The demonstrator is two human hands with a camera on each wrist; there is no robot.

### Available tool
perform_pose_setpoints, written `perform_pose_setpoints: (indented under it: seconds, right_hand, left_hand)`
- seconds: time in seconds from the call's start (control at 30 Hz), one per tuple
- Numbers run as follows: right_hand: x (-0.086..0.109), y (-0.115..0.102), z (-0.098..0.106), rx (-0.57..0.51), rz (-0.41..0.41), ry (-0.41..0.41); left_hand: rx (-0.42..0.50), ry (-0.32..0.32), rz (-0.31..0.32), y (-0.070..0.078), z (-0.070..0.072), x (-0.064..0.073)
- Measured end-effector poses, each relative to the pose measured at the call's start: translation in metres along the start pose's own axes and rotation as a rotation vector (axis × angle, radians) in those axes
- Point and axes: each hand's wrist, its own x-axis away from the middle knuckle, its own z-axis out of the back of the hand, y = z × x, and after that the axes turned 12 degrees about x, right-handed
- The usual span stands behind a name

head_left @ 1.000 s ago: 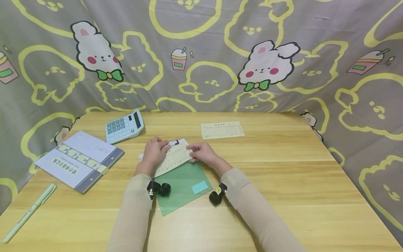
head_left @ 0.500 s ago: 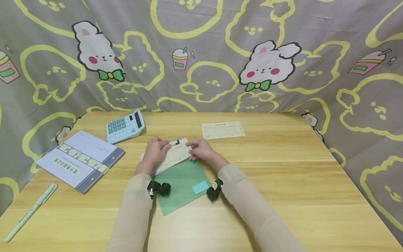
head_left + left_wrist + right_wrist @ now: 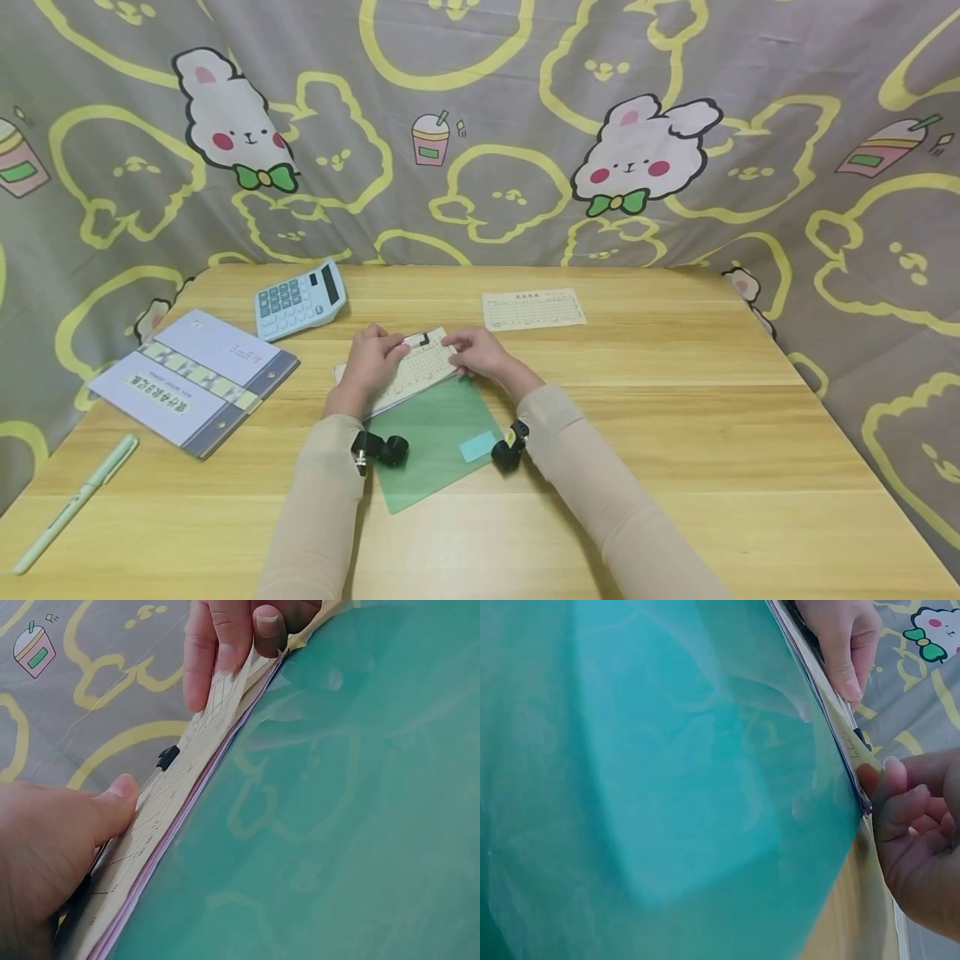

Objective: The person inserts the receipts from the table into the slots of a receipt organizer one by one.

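Note:
A green clip folder [image 3: 431,467] lies in front of me, its translucent cover turned toward me with a light-blue label [image 3: 477,447] on it. Cream printed form sheets [image 3: 422,368] lie on its far part, beside a black clip [image 3: 424,338]. My left hand [image 3: 367,362] grips the folder's clip edge, its thumb over the top and its fingers mostly hidden. At the sheets' right corner, my right hand [image 3: 482,353] pinches the top form between thumb and fingers. The left wrist view shows the sheets' near edges [image 3: 169,825] lined up above a thin purple layer.
A light-blue calculator [image 3: 300,300] stands back left, with a lilac ledger book [image 3: 195,379] nearer on that side. A pale green pen [image 3: 78,504] lies front left. Another printed form [image 3: 532,309] rests at the back of the wooden table [image 3: 712,467], before a patterned curtain [image 3: 495,125].
The top form has slid back over the folder, so its near edge sits farther from me, along the stack. My right hand and wrist have shifted slightly left; the left hand stays nearly still.

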Motion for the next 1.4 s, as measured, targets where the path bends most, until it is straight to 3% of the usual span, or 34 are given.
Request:
perform_pose_setpoints:
  seconds: [0.17, 0.33, 0.67, 0.83, 0.97, 1.3, 1.4]
  right_hand:
    - [0.006, 0.004, 0.006, -0.095, 0.067, -0.028]
    - [0.014, 0.013, 0.024, -0.151, 0.061, -0.009]
    - [0.026, 0.046, 0.098, -0.111, 0.076, 0.206]
    - [0.028, 0.06, 0.129, -0.047, 0.025, 0.327]
    - [0.025, 0.07, 0.142, -0.041, -0.033, 0.39]
    - [0.013, 0.092, 0.146, 0.002, -0.205, 0.489]
    - [0.011, 0.093, 0.146, 0.089, -0.235, 0.484]
  left_hand:
    - [0.013, -0.002, 0.011, 0.0, 0.0, 0.002]
    - [0.051, 0.002, 0.035, -0.001, 0.0, 0.003]
    - [0.13, 0.024, 0.057, -0.006, -0.004, 0.003]
    - [0.154, 0.044, 0.065, -0.008, -0.004, 0.002]
    - [0.176, 0.054, 0.071, -0.007, -0.003, 0.002]
    - [0.196, 0.058, 0.11, -0.006, -0.004, 0.001]
    - [0.177, 0.061, 0.105, -0.005, -0.004, 0.001]
